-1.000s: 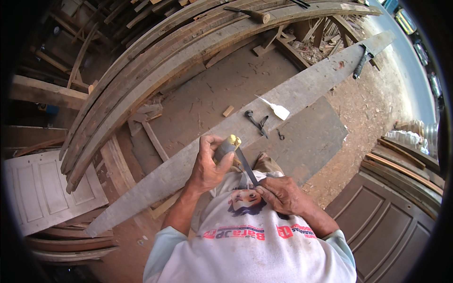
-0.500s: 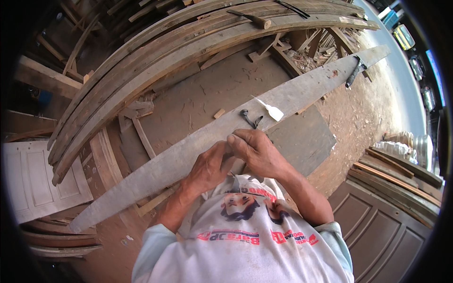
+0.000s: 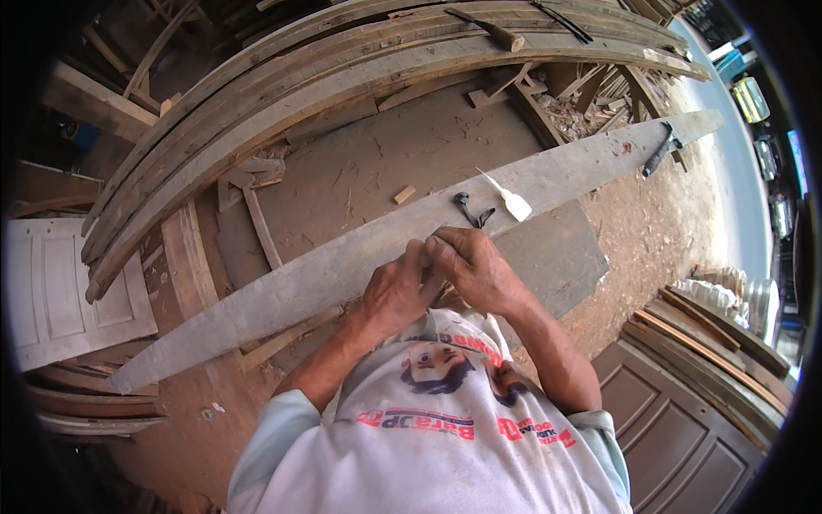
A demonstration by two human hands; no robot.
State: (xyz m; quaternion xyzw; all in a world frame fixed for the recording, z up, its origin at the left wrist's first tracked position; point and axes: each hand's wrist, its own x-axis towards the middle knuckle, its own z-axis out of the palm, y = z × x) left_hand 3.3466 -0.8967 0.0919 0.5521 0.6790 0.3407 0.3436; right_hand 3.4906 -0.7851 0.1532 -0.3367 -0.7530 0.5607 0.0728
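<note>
Right hand (image 3: 475,267) has risen to meet left hand (image 3: 394,291).

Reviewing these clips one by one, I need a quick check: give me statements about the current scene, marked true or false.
1. The bare left hand and bare right hand are held close together. True.
2. The white narrow-spouted bottle lies on the long flat grey board. True.
3. The tool with a black cylindrical handle lies near the board's left end. False: it lies near the right end.
4. The brown panelled door is at the picture's left. False: it is at the right.
</note>
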